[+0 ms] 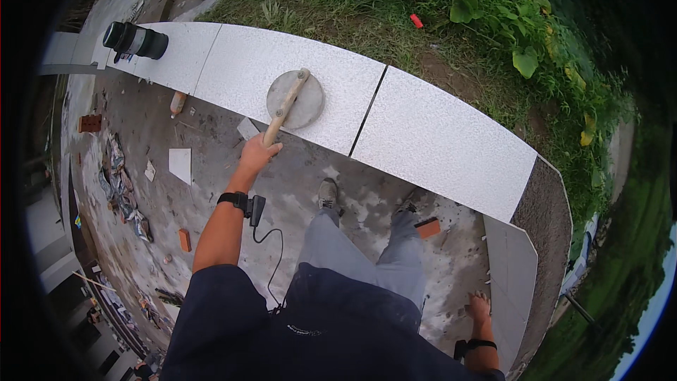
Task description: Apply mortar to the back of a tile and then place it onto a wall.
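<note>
- Dark shirt (296,331) is filling the near view, behind the left fingers.
- Left hand (261,152) is gripping, its fingers wrapping the near end of the wooden handle (288,106).
- Grey disc (310,106), joined to that handle, is resting on a white slab (243,60), just beyond the left fingers and slightly to their right.
- Dark gap (369,111) is running along the slab's edge, farther right of those fingers.
- Right hand (479,305) is hanging well apart from the disc, just beside a grey panel (518,254); whether its fingers are holding anything, I cannot tell.
- Orange brick (430,228) is lying ahead of the right fingers, to their left.
- Black cylinder (147,42) is lying far beyond the left fingers, leftward.
</note>
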`<state>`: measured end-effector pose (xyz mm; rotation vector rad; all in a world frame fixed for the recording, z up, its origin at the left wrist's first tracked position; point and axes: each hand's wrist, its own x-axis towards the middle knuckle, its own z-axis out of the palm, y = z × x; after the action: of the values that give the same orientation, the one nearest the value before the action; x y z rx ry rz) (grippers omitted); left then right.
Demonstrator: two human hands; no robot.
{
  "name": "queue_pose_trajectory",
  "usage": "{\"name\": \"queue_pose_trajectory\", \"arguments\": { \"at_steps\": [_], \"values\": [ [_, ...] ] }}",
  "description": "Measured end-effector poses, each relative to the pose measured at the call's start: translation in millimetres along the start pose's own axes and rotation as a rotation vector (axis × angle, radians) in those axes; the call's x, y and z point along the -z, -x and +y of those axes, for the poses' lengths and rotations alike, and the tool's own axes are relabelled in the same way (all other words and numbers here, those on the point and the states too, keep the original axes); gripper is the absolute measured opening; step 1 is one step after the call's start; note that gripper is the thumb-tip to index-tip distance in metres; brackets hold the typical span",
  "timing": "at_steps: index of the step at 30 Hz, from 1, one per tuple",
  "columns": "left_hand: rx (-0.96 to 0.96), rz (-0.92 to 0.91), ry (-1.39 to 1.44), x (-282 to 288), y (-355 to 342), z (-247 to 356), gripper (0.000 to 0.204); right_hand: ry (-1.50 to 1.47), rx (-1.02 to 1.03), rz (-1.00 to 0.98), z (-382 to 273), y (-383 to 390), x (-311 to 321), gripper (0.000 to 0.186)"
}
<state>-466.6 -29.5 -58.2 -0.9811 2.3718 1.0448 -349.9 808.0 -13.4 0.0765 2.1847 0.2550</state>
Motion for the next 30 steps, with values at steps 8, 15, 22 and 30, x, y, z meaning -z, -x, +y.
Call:
{"name": "queue_pose_trajectory", "arguments": {
  "at_steps": [8,15,22,30],
  "values": [
    [-0.156,0.049,0.201,-0.2,104.3,62.4,0.037,-0.830,0.064,0.382,-239.4,106.3,96.7,0.029],
    [-0.788,-0.248,0.427,-83.4,255.6,214.3,0.061,-0.959,0.665,0.586,-365.0,170.6,171.0,0.056],
    [-1.129,-0.310,-0.162,-111.6,185.2,189.8,0.057,-1.516,0.016,0.719,-272.8,135.4,132.0,0.025],
    [-1.102,-0.124,-0.700,-130.3,7.7,195.6,0.094,-1.653,-0.136,0.461,-279.8,110.7,66.6,0.015]
  ]
}}
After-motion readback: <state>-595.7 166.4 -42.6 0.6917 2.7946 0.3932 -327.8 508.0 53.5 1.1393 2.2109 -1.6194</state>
